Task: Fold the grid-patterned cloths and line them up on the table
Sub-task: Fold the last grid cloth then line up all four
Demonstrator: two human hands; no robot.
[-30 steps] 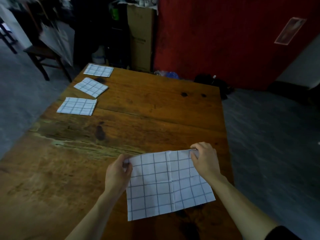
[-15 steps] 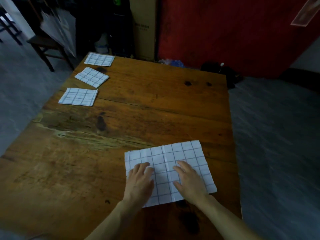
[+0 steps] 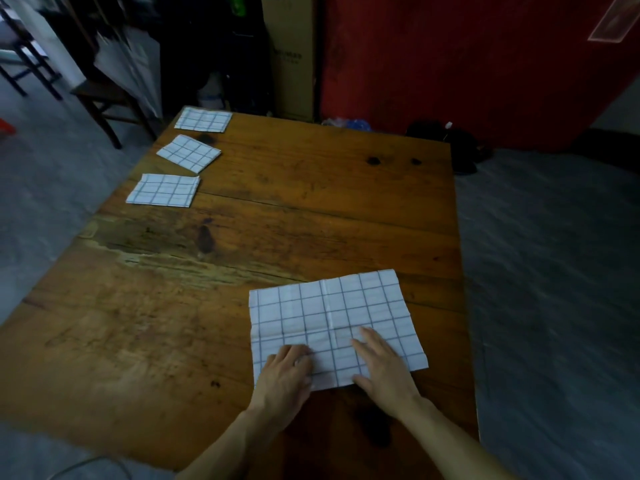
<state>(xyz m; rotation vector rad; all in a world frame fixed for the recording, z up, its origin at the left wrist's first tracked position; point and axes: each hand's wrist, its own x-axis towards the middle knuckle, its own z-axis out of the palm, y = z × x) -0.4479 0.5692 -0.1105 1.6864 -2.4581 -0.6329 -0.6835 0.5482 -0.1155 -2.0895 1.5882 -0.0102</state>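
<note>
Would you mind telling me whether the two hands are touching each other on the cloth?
Apart. The head view shows the left hand and right hand flat on the cloth, with grid squares visible between them.

One view only — camera on my head, wide-angle, looking forward and down across the wooden table (image 3: 311,209). My left hand (image 3: 285,374) and right hand (image 3: 382,368) sit close, low in frame, forearms entering from the bottom edge. Far table end, red wall (image 3: 450,64) and grey floor (image 3: 554,271) fill the top and sides — edges bend from lens distortion.
</note>
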